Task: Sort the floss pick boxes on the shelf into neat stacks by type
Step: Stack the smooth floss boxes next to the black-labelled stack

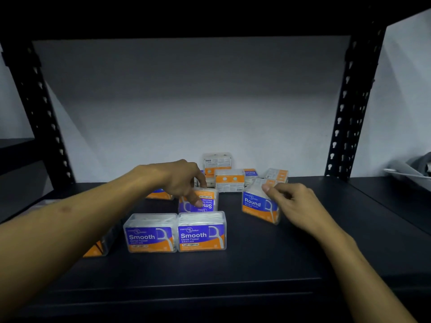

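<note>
Where black uprights (349,108) frame it, dark shelf (256,264) — grey wall (186,101) behind.

The clear floss pick boxes (202,231) carry blue and orange labels with white lettering. The shelf (256,264) is black, its uprights (349,108) black with pale keyhole slots; the far wall (186,101) is grey-white.

1. A stockroom or the back of a shop, judging by the black boltless metal rack: its upright posts (352,108) are punched with rows of keyhole slots.
2. The dark shelf board (268,259) carries many identical retail floss pick boxes (201,231), labelled "Smooth" and "Round".
3. Behind stands a bare pale wall (186,101), dimly lit.
</note>
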`<action>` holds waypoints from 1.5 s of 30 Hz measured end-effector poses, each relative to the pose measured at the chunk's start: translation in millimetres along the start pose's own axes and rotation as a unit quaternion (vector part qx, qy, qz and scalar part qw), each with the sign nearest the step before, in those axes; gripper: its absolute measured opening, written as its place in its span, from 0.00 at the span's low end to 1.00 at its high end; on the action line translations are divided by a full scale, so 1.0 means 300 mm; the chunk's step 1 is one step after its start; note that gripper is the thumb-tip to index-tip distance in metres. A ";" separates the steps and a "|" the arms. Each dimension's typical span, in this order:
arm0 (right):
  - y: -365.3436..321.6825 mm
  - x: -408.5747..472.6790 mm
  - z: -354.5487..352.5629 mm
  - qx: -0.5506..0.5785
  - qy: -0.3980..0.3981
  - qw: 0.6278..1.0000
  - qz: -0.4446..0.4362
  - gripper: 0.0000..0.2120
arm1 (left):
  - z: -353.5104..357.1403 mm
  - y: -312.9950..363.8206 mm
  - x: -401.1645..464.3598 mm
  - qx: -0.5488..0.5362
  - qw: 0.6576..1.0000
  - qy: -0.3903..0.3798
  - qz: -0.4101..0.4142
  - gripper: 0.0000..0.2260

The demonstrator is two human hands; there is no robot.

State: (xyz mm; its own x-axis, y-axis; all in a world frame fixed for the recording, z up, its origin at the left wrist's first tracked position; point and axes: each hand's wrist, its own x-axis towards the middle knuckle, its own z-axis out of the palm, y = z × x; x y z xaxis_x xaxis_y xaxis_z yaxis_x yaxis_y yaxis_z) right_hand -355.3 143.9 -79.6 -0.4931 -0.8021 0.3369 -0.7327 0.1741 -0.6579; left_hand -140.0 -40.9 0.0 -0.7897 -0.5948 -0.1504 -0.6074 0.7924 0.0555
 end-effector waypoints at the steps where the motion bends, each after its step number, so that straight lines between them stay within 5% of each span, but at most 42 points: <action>1: 0.001 0.004 -0.012 -0.015 -0.012 1.000 0.003 0.21 | 0.004 -0.001 0.001 0.000 1.000 0.006 -0.002 0.27; 13: 0.072 0.014 -0.219 -0.196 -0.008 0.976 0.096 0.19 | 0.034 -0.010 0.022 -0.039 0.999 0.011 -0.015 0.26; 17: -0.070 0.038 -0.177 -0.258 0.083 0.963 -0.001 0.19 | 0.032 -0.006 0.014 -0.028 0.999 0.013 -0.020 0.28; 20: -0.190 0.096 -0.070 -0.329 -0.011 0.940 -0.091 0.20 | 0.030 -0.002 0.016 -0.017 0.999 0.015 -0.022 0.29; 23: -0.209 0.170 0.025 -0.431 -0.169 0.885 -0.049 0.28 | 0.033 -0.003 0.019 -0.023 0.999 0.015 -0.021 0.29; 26: -0.187 0.213 0.064 -0.465 -0.218 0.857 -0.043 0.23 | 0.031 -0.029 0.017 -0.010 1.000 0.012 -0.021 0.27; 31: -0.171 0.204 0.104 -0.330 -0.205 0.919 -0.072 0.17 | 0.023 -0.111 -0.022 0.000 0.999 -0.003 -0.051 0.22; 35: -0.116 0.151 0.170 -0.299 -0.111 0.941 -0.112 0.14 | 0.041 -0.118 -0.030 -0.012 0.999 -0.007 -0.047 0.23; 39: -0.100 0.131 0.143 -0.079 -0.021 0.988 -0.128 0.11 | 0.057 -0.095 -0.028 -0.032 0.999 -0.007 -0.018 0.28; 45: -0.082 0.124 0.110 0.079 -0.051 0.993 -0.069 0.13 | 0.061 -0.091 -0.042 -0.048 0.999 0.002 -0.025 0.32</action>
State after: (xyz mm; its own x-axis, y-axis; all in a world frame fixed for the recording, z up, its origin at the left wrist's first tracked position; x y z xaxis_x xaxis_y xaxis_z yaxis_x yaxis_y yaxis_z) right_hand -340.1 90.9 -73.2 -0.3375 -0.8671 0.3665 -0.7028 -0.0269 -0.7108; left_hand -111.9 -52.7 -17.7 -0.7586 -0.6336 -0.1519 -0.6512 0.7453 0.1431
